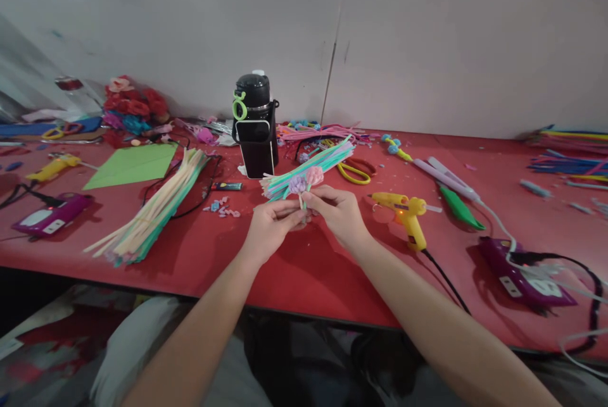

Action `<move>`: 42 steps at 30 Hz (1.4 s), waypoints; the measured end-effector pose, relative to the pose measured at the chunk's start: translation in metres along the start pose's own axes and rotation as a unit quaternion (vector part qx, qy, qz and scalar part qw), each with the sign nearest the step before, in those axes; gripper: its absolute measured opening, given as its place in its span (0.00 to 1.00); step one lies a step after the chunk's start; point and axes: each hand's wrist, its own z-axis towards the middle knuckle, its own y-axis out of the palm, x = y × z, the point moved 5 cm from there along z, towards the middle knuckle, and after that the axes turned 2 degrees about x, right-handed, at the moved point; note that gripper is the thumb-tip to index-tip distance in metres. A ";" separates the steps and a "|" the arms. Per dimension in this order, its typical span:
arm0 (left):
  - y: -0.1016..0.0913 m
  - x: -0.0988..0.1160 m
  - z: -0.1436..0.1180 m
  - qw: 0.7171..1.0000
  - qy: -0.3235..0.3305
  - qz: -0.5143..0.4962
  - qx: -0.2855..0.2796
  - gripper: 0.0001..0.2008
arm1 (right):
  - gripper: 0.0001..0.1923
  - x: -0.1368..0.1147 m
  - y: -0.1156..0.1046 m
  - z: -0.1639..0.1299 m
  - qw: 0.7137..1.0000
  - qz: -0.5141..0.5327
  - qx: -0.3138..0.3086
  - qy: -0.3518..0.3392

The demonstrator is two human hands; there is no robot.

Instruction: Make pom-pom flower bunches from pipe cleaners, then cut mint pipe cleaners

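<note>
A red bench (pixel 304 280) carries a black bottle (pixel 255 125) near its back edge, a green paper sheet (pixel 135 165) and pipe-cleaner bundle (pixel 152 207) toward the left, and yellow scissors (pixel 354 171), a glue gun (pixel 403 212) and a purple power strip (pixel 525 277) toward the right.

Two small pipe-cleaner flowers, one purple (pixel 297 184) at 9 o'clock and one pink (pixel 314 175) at 3 o'clock, touching. Heads upright above thin stems pinched at 6 o'clock, over the red table's centre.
</note>
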 end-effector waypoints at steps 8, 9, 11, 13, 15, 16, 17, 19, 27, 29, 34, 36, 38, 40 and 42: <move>0.001 0.004 -0.001 0.999 0.010 0.029 -0.009 0.19 | 0.14 0.000 0.002 -0.002 1.000 -0.009 -0.012 0.002; 0.000 0.004 -0.001 0.999 0.011 0.034 -0.005 0.19 | 0.14 0.001 0.002 -0.002 1.000 -0.008 -0.014 0.002; 0.000 0.005 -0.001 0.999 0.014 0.040 -0.002 0.18 | 0.13 0.001 0.002 -0.003 1.000 -0.011 -0.017 -0.004; 0.000 0.005 -0.001 0.999 0.019 0.043 -0.002 0.18 | 0.12 0.000 0.003 -0.003 1.000 -0.004 -0.018 -0.007; -0.001 0.005 -0.001 0.998 0.031 0.048 -0.002 0.17 | 0.13 -0.001 0.005 -0.003 1.000 0.016 -0.025 -0.002; -0.001 0.005 -0.001 0.998 0.039 0.052 -0.003 0.16 | 0.14 -0.002 0.006 -0.004 0.999 0.029 -0.030 0.002; -0.001 0.005 -0.001 0.997 0.048 0.055 -0.005 0.15 | 0.15 -0.002 0.007 -0.004 0.999 0.041 -0.034 0.007; -0.001 0.006 0.000 0.996 0.063 0.063 -0.009 0.14 | 0.17 -0.003 0.009 -0.004 0.997 0.051 -0.047 0.018; 0.000 0.006 0.001 0.995 0.063 0.071 -0.015 0.14 | 0.16 0.000 0.007 -0.004 0.997 0.058 -0.031 0.033; 0.001 0.003 0.001 0.997 0.046 0.062 -0.011 0.16 | 0.15 0.001 0.005 -0.003 0.997 0.062 -0.019 0.037; 0.000 0.001 0.002 0.997 0.041 0.058 -0.009 0.17 | 0.15 0.004 0.003 -0.003 0.997 0.058 0.002 0.050; 0.000 0.003 0.001 0.996 0.057 0.071 -0.011 0.15 | 0.17 0.003 0.005 -0.003 0.997 0.060 -0.015 0.055; -0.001 0.006 0.001 0.993 0.077 0.085 -0.014 0.13 | 0.18 0.001 0.007 -0.004 0.996 0.051 -0.050 0.051; -0.001 0.008 0.001 0.991 0.091 0.092 -0.018 0.11 | 0.19 -0.002 0.008 -0.004 0.995 0.037 -0.079 0.038; -0.001 0.008 0.001 0.991 0.091 0.094 -0.016 0.12 | 0.19 -0.002 0.007 -0.003 0.996 0.030 -0.080 0.029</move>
